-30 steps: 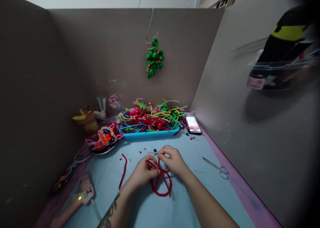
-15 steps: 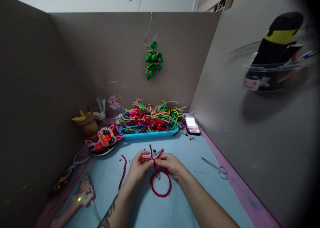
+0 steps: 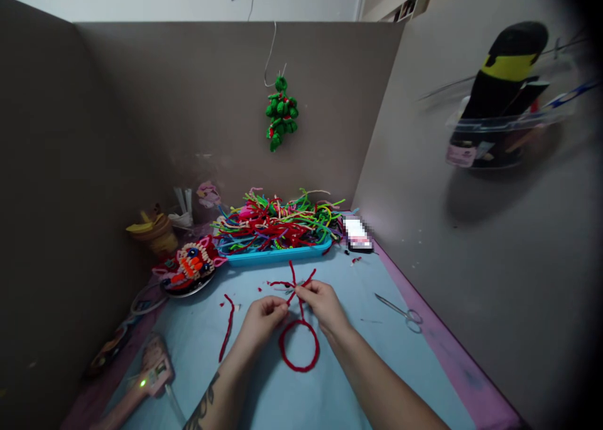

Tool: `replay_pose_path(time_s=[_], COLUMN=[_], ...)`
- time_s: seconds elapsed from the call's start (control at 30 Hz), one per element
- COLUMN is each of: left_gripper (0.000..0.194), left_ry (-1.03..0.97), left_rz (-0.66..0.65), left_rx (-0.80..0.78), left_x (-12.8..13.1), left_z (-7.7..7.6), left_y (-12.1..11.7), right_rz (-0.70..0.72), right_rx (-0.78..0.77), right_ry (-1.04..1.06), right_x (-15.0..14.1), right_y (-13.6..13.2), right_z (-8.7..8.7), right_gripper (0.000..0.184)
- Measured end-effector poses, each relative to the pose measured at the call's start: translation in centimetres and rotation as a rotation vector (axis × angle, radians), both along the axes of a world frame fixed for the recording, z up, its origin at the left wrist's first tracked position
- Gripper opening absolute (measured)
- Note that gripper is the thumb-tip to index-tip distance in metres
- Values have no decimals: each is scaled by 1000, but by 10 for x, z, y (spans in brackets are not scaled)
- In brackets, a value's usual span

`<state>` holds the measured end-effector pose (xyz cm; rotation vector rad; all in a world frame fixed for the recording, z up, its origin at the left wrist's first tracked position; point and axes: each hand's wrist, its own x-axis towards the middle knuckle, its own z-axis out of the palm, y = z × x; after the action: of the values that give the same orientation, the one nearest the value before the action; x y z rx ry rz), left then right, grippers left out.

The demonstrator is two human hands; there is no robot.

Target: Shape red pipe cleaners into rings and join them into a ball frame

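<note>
A red pipe-cleaner piece (image 3: 301,369) has a closed ring at the bottom, a short stem, and several arms spreading from a crossing point above. My right hand (image 3: 325,304) pinches it at that crossing. My left hand (image 3: 264,319) has thumb and forefinger together on the tip of the lower-left arm. The ring hangs or lies between my forearms, near the table. Left of my left hand, a loose bent red pipe cleaner (image 3: 229,326) lies on the blue table cover. Small dark and metallic bits behind the crossing are too small to name.
A blue tray (image 3: 282,254) heaped with coloured pipe cleaners stands at the back, a phone (image 3: 358,235) beside it. Scissors (image 3: 400,311) lie right; a pink glue gun (image 3: 157,373) with a lit green light lies left. Grey panels (image 3: 188,91) enclose the table.
My left hand has shifted from the left-pointing arm down to the lower-left one. The arms have tilted right and the ring sits slightly left in view; the camera turned a little.
</note>
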<state>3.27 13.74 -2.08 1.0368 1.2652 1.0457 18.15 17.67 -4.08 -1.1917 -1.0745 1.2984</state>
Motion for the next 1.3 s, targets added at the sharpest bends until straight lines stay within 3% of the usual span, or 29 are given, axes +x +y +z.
replay_pose_path(time_s=[0.27,0.47,0.57,0.73,0.83,1.03,1.17,1.3], left_gripper=[28,49,39,29,26,26,25,34], left_ry=[53,57,156,249,223,94,83,38], left_rz=[-36,8,109,137,150,146,134,231], left_rx=[15,84,175,207,199,222,213,206], left_x=[3,-14,-20,-16,-11,-9,-12,-16], left_z=[-1,4,3,1,3,7,8,7], left_y=[-1,2,4,4,1,-2,0,3], right_rz=[-103,-91,-68,-9,-29,-89,-43,-179], right_rx=[91,65,74,126,130,53,64,178], right_ry=[-70,-66,-96,-199,-179,68,37,-19], right_x=[-1,4,6,4,2,-2,-1,5], right_y=[2,2,-1,-8,-10,-11,-12,-14], right_z=[-6,-1,2,9,9,4,4,6], right_gripper=[27,28,27,25,25,29,31,28])
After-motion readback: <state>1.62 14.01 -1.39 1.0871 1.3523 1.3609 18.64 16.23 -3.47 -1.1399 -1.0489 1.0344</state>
